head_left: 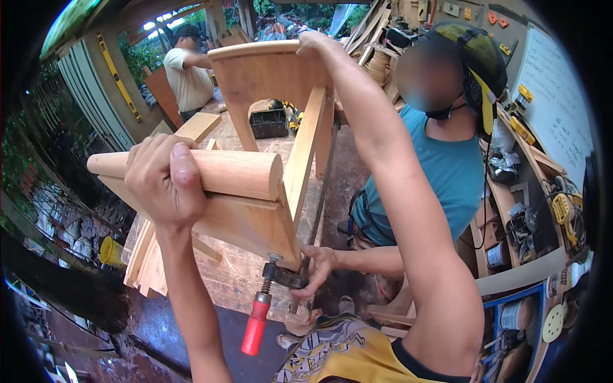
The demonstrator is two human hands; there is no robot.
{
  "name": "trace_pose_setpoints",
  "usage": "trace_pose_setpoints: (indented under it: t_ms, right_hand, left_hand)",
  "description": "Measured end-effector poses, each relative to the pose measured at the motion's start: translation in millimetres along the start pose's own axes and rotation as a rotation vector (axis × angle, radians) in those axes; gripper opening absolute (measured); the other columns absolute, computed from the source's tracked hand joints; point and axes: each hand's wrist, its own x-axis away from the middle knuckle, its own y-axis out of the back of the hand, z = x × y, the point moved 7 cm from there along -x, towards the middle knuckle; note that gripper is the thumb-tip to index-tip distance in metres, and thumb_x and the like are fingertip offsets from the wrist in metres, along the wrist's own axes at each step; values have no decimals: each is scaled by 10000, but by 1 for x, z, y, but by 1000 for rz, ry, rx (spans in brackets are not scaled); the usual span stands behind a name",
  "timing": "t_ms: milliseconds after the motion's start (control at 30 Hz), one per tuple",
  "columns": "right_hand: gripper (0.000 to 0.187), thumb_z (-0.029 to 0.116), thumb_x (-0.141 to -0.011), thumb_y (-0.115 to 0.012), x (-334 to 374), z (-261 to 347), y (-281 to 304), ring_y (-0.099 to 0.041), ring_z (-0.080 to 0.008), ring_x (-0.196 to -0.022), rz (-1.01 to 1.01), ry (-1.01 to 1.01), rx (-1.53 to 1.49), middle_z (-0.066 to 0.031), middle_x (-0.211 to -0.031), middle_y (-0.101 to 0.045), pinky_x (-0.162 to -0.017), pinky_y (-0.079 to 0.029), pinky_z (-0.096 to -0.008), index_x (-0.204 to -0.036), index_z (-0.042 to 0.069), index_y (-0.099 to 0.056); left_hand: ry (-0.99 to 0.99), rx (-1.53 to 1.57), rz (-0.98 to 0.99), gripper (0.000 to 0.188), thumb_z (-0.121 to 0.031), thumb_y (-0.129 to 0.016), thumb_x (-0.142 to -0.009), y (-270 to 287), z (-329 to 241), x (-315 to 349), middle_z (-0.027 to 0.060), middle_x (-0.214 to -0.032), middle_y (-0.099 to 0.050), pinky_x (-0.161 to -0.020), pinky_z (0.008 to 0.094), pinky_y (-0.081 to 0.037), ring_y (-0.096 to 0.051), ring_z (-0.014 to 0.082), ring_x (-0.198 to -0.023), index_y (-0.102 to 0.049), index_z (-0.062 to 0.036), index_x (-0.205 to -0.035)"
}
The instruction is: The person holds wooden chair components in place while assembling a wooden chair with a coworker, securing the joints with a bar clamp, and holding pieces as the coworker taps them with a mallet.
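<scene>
A wooden furniture frame (242, 217) stands on the workbench, with a near panel and a far panel joined by a wooden rail (303, 159). My left hand (167, 182) is closed round the rounded top rail (246, 171) of the near panel. Stretched far forward, my right hand (313, 42) grips the right end of the far panel's curved top (255, 49); its fingers are partly hidden. A bar clamp (257, 325) with a red handle presses its screw pad against the near panel's lower corner. A co-worker's hand (319, 268) is at the clamp's jaw.
A co-worker in a teal shirt (421, 185) stands close on the right, beside tool-laden shelves (511, 204). Another person (186, 76) is beyond the bench at the far left. Wood boards (150, 255) lie on the workbench (242, 284), and a black toolbox (268, 124) sits behind the frame.
</scene>
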Motion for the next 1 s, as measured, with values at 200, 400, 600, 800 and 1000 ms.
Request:
trace_pose_setpoints:
  t_ms: [200, 400, 600, 800, 1000]
  right_hand:
    - [558, 430, -855, -809, -3, -13, 0, -623, -346, -1275, -21, 13, -39, -147, -1349, -673, -1029, -484, -591, -1279, 88, -689]
    - [533, 334, -777, -885, 16, 6, 4, -647, -339, -1239, -67, 54, 23, -145, -1289, -703, -1014, -498, -568, -1234, 118, -714]
    - [506, 345, -733, -896, 11, -7, 5, -666, -319, -1201, -87, 78, 41, -123, -1237, -724, -976, -517, -549, -1153, 119, -725]
    - [532, 337, -715, -894, 10, -5, 1, -658, -325, -1213, -108, 89, 39, -119, -1230, -725, -1026, -481, -605, -1167, 125, -712]
    - [524, 345, -720, -889, 9, 0, 2, -656, -331, -1212, -143, 94, 30, -120, -1220, -727, -1074, -442, -643, -1161, 124, -713]
  left_hand:
    - [-12, 32, -12, 386, -272, -489, -924, -4, 0, 2, 144, -630, -554, -674, 390, -397, -547, 305, -617, -632, 5, -696]
    - [-6, 26, -21, 393, -283, -497, -929, -1, 1, 3, 146, -630, -542, -666, 393, -395, -541, 305, -613, -624, 4, -694]
    - [-19, -2, -2, 368, -269, -509, -922, -7, -2, -2, 138, -631, -530, -650, 391, -394, -528, 305, -608, -610, -11, -680]
    - [37, -7, 18, 384, -249, -462, -923, -10, -3, 0, 136, -639, -539, -717, 389, -403, -523, 287, -640, -606, 16, -686]
    - [-23, 5, 8, 339, -243, -519, -900, -7, 0, -2, 134, -626, -543, -638, 388, -393, -533, 304, -598, -614, -15, -668]
